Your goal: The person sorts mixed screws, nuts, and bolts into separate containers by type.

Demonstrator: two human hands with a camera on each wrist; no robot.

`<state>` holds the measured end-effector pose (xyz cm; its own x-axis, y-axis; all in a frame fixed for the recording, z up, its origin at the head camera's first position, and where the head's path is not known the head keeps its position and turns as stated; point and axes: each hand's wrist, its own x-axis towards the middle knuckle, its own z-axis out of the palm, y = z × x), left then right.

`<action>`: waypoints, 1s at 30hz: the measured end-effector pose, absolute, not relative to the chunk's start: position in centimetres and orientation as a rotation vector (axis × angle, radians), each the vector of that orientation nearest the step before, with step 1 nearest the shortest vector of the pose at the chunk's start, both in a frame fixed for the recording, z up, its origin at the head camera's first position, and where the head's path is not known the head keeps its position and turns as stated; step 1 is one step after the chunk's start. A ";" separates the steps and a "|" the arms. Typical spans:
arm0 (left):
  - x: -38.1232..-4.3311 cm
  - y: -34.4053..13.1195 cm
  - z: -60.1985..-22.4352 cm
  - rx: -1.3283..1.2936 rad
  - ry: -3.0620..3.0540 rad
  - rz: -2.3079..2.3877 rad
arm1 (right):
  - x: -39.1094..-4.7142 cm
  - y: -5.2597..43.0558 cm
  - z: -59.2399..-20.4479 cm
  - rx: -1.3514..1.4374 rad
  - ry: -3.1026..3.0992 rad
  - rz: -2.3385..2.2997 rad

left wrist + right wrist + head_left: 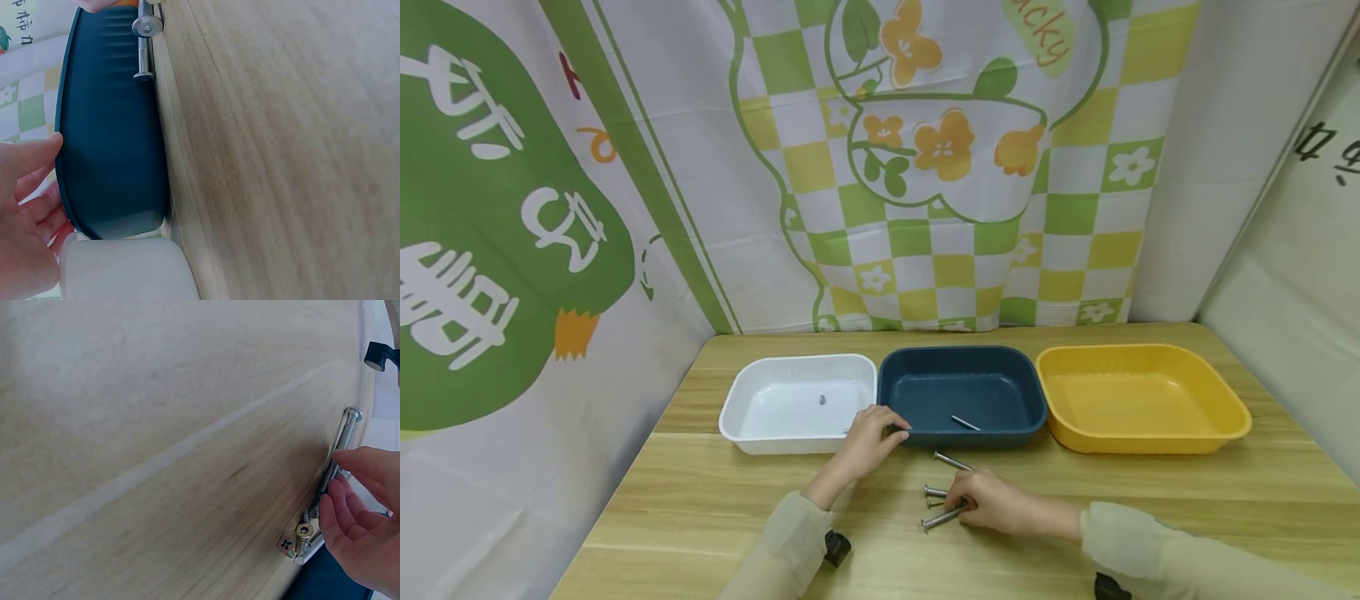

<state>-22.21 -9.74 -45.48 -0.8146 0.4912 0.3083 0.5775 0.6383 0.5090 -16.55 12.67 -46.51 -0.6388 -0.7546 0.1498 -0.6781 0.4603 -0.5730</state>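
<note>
My right hand (pixel 1000 502) pinches a long silver bolt (pixel 347 434) between thumb and fingers, low over the wooden table. Beside and beyond it lie another long bolt (pixel 951 460), a second bolt (pixel 935 491) and a small brass-coloured screw (pixel 304 531). A cross-slotted screw head (pixel 285 544) shows close by in the right wrist view. My left hand (pixel 870 437) holds the near rim of the dark blue tray (pixel 112 150), thumb outside and fingers over the edge, near the white tray (pixel 797 447). Inside the blue tray lies a thin silver screw (pixel 966 423).
The white tray contains a small metal piece (pixel 822 400). A yellow tray (pixel 1150 444) stands right of the blue one, all in a row at the back of the wooden table (pixel 700 517). Printed cloth (pixel 940 275) hangs behind and at the sides.
</note>
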 end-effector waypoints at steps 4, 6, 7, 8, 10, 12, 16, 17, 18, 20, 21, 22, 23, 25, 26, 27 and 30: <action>-22.2 -9.8 -45.5 -0.890 -2.720 -0.916 | -16.5 12.6 -46.8 -1.263 2.577 -0.899; -22.1 -9.8 -45.5 -0.888 -2.721 -0.920 | -16.5 12.6 -46.8 -1.271 2.581 -0.890; -22.1 -9.8 -45.5 -0.887 -2.719 -0.916 | -16.5 12.6 -46.8 -1.283 2.585 -0.886; -22.1 -9.8 -45.5 -0.888 -2.717 -0.916 | -16.5 12.6 -46.9 -1.294 2.589 -0.881; -22.1 -9.8 -45.5 -0.886 -2.714 -0.914 | -16.5 12.7 -46.9 -1.313 2.596 -0.871; -22.1 -9.7 -45.5 -0.883 -2.712 -0.914 | -16.5 12.7 -46.9 -1.331 2.608 -0.856; -22.0 -9.7 -45.6 -0.883 -2.711 -0.915 | -16.4 12.7 -47.0 -1.366 2.625 -0.827; -22.0 -9.7 -45.6 -0.882 -2.712 -0.916 | -16.4 12.7 -47.0 -1.374 2.629 -0.818; -22.0 -9.7 -45.6 -0.881 -2.714 -0.918 | -16.4 12.7 -47.0 -1.379 2.630 -0.814; -22.0 -9.8 -45.6 -0.880 -2.715 -0.919 | -16.4 12.7 -47.0 -1.390 2.631 -0.812; -22.0 -9.8 -45.6 -0.878 -2.717 -0.919 | -16.4 12.8 -47.0 -1.394 2.631 -0.813; -22.0 -9.8 -45.6 -0.876 -2.719 -0.915 | -16.4 12.8 -47.1 -1.397 2.629 -0.817; -22.0 -9.8 -45.6 -0.875 -2.720 -0.915 | -16.4 12.8 -47.1 -1.401 2.628 -0.822; -22.1 -9.7 -45.7 -0.875 -2.718 -0.913 | -16.4 12.8 -47.1 -1.404 2.623 -0.842; -22.1 -9.7 -45.6 -0.875 -2.718 -0.914 | -16.4 12.8 -47.2 -1.406 2.619 -0.852; -22.1 -9.7 -45.6 -0.876 -2.717 -0.914 | -16.4 12.9 -47.2 -1.406 2.616 -0.863; -22.1 -9.7 -45.6 -0.881 -2.712 -0.919 | -16.4 12.9 -47.1 -1.401 2.606 -0.893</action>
